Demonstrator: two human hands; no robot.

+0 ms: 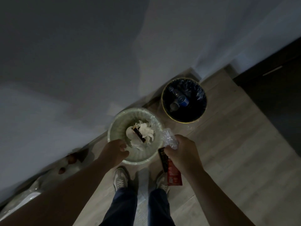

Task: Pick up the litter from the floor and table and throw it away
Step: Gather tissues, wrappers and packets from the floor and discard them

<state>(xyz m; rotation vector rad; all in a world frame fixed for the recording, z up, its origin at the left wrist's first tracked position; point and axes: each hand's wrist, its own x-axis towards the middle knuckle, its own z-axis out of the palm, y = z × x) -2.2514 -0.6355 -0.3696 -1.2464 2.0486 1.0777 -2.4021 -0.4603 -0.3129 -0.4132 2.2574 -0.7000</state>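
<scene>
**Litter [169, 141] held beside the bin, not yet let go**

The fingers [178, 138] of the right hand [184, 152] are clamped round a bundle: crumpled clear plastic [167, 136] at the top, a dark wrapper [162, 159] and a red packet [174, 176] hanging below the palm. The bundle is held just outside the right rim of the pale green bin [112, 128], probably so that it can be carried over the opening and released in one go.

The left hand [115, 150] is placed over the bin's near rim, its fingers loosely curled and apart, with nothing seen in them.

Inside the lined bin, white tissues [146, 132] and another dark wrapper are already lying. A black bin [162, 101] with bottles [181, 100] in it stands just beyond, to the right, against the wall [65, 62]. Both bins rest on the wooden floor [228, 144], with the person's shoes [120, 178] close to the green one.

Nothing is seen barring the short way to the opening. The hanging packet is judged likely to catch on the rim unless it is lifted first.
</scene>
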